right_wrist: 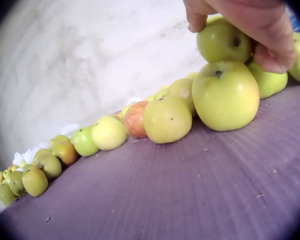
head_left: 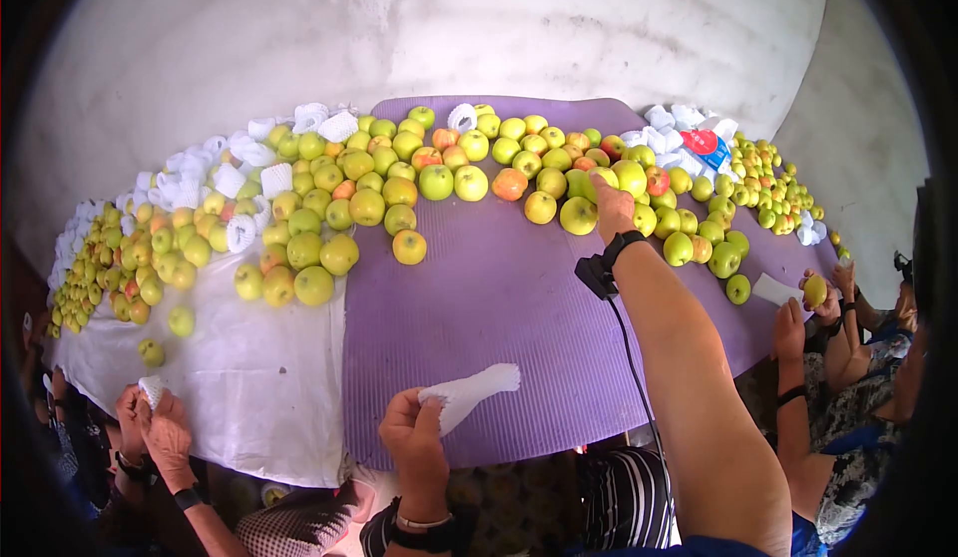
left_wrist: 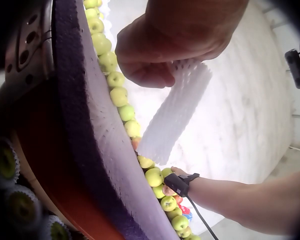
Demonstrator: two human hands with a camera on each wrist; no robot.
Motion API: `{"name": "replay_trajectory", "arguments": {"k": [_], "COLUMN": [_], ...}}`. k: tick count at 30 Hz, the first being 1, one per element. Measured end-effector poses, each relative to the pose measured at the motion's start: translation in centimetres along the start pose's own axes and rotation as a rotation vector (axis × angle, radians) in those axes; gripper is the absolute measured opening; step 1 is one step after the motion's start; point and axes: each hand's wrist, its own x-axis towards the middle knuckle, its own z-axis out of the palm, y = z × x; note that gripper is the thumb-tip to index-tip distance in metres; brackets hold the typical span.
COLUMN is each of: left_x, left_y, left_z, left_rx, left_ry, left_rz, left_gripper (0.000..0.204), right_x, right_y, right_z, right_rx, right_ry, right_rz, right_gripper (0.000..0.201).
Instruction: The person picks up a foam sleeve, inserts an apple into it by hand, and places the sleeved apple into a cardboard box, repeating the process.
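My left hand [head_left: 417, 447] pinches one end of a flattened white foam net sleeve [head_left: 471, 395] over the near edge of the purple mat [head_left: 469, 327]; the left wrist view shows the sleeve [left_wrist: 177, 112] hanging from the fingers of that hand [left_wrist: 175, 40]. My right hand [head_left: 613, 208] reaches to the front of the apple pile. In the right wrist view, the hand [right_wrist: 250, 25] has its fingers and thumb around a green apple [right_wrist: 224, 41], just above a larger yellow-green apple [right_wrist: 225, 95] resting on the mat.
Piled apples [head_left: 364, 208] run along the back of the table, with white foam sleeves [head_left: 185, 183] heaped behind them. A white cloth [head_left: 259, 377] covers the left part. Other people's hands work at left [head_left: 165, 432] and right [head_left: 788, 332]. A cable [head_left: 639, 387] trails from my right wrist.
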Motion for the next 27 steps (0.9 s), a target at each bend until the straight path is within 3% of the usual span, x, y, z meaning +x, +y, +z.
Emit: {"name": "replay_trajectory", "arguments": {"k": [4, 7, 10, 11, 13, 15, 16, 18, 22, 27], "left_x": [0.1, -0.1, 0.0, 0.0, 0.0, 0.1, 0.0, 0.2, 0.2, 0.5], "left_y": [-0.2, 0.2, 0.1, 0.1, 0.2, 0.4, 0.4, 0.1, -0.2, 0.1], "left_z": [0.0, 0.2, 0.1, 0.1, -0.1, -0.2, -0.3, -0.7, -1.0, -1.3], "left_rx": [0.019, 0.028, 0.015, 0.009, 0.028, -0.008, -0.038, -0.022, 0.001, -0.011], "left_ry": [-0.021, -0.020, 0.003, 0.004, 0.052, 0.083, 0.108, 0.121, 0.152, 0.189], "left_rz": [0.039, 0.047, 0.111, 0.112, 0.129, 0.137, 0.145, 0.180, 0.254, 0.305], "left_gripper": [0.007, 0.007, 0.006, 0.006, 0.006, 0.006, 0.007, 0.007, 0.007, 0.008], "right_x": [-2.3, -2.2, -3.6, -4.9, -9.1, -13.3, -15.2, -18.8, -24.8, -29.9], "right_y": [0.6, 2.0, 3.1, 3.4, 3.4, 3.9, 4.2, 5.1, 6.8, 6.4], "right_z": [-0.8, -0.9, -2.9, -3.6, -5.6, -7.4, -8.1, -9.2, -9.8, -9.2], "right_rx": [0.260, 0.508, 0.760, 0.756, 1.045, 1.103, 1.095, 1.144, 1.268, 1.308], "right_ry": [-0.038, 0.040, -0.367, -0.368, -0.799, -1.058, -1.065, -1.292, -1.445, -1.535], "right_rz": [-0.014, -0.152, -0.210, -0.216, -0.176, -0.156, -0.153, -0.139, -0.060, 0.075], "right_gripper": [0.077, 0.071, 0.059, 0.059, 0.058, 0.053, 0.053, 0.057, 0.075, 0.074]}}
